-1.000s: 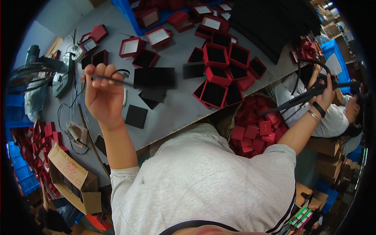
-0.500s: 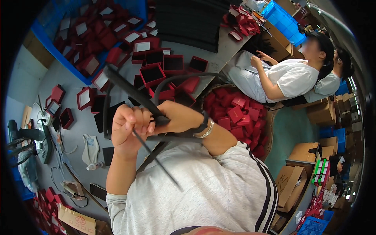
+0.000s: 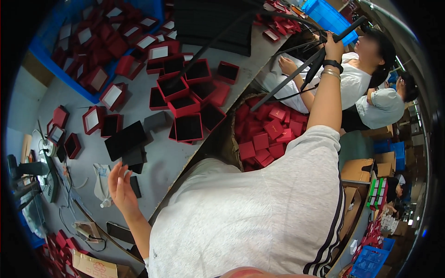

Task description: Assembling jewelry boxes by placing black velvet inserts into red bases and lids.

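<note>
Stretched out to the far right, my right hand (image 3: 334, 47) is closed around a bunch of long, thin black strips (image 3: 287, 83). They fan out from the fist, one looping back leftward over the table and another slanting down over the bin of red boxes. My left hand (image 3: 123, 190) hovers above the table with its fingers apart and nothing in them. Close to its fingertips lie flat black pieces (image 3: 125, 140) and a small white cloth bag (image 3: 102, 178). Open red boxes with black insides (image 3: 189, 126) are heaped just beyond, toward the table edge.
A blue crate (image 3: 55, 69) full of red boxes stands at the far left. Black ribbed sheeting (image 3: 213, 28) covers the table's far end. Beside the table edge is a round bin (image 3: 235, 139) of red boxes. A co-worker (image 3: 357, 78) sits close to my right arm.
My hands were together in front of me at the strips. The right has swung far out to the right with them; the left has let go, opened and dropped toward the lower left.
</note>
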The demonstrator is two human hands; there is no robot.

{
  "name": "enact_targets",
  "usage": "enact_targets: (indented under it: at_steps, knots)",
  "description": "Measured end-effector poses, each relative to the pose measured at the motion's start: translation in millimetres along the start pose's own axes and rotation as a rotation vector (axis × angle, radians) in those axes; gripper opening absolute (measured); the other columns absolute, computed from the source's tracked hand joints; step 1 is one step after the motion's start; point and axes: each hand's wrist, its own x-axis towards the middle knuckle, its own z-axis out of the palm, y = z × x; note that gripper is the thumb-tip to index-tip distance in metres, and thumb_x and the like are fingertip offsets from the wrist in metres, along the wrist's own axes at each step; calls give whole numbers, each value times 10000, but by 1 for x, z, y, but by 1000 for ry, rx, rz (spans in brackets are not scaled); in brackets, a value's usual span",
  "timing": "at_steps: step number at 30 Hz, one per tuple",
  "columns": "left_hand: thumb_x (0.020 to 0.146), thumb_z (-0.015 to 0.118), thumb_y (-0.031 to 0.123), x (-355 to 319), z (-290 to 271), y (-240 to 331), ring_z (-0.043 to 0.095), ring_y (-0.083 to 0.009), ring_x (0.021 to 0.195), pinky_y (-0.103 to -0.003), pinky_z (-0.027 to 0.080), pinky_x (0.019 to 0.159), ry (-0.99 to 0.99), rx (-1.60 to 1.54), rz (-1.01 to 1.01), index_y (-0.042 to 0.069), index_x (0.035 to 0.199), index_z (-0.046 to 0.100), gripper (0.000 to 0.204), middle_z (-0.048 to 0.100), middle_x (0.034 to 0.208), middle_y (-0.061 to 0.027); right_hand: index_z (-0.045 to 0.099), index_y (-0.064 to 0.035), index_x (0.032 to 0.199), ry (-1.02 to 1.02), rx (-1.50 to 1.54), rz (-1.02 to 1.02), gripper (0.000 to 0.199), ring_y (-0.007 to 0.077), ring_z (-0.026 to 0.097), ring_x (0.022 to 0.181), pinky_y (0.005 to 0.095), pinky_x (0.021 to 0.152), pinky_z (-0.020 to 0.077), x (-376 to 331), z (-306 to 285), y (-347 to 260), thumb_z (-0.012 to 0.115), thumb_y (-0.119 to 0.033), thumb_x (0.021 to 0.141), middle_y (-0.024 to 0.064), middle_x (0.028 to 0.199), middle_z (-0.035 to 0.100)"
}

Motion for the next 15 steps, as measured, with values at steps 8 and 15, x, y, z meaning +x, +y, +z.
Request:
enact_targets:
  at_steps: [8,15]
  knots:
    - [1006,504,134,-50,-55,-17,595,-199,1090,-341,474,934,363,4,-103,10,1262,551,288,607,1241,-117,710,30,908,50,-145,-94,225,231,690,807,326,759,515,14,-13,28,708,-194,888,131,850,724]
    - [1002,520,150,-63,-85,-14,600,-172,1033,-325,462,921,507,14,-99,30,1224,565,256,629,1168,-79,661,10,1003,-12,161,149,193,138,579,481,269,455,452,-12,-11,10,696,-148,898,81,755,657]
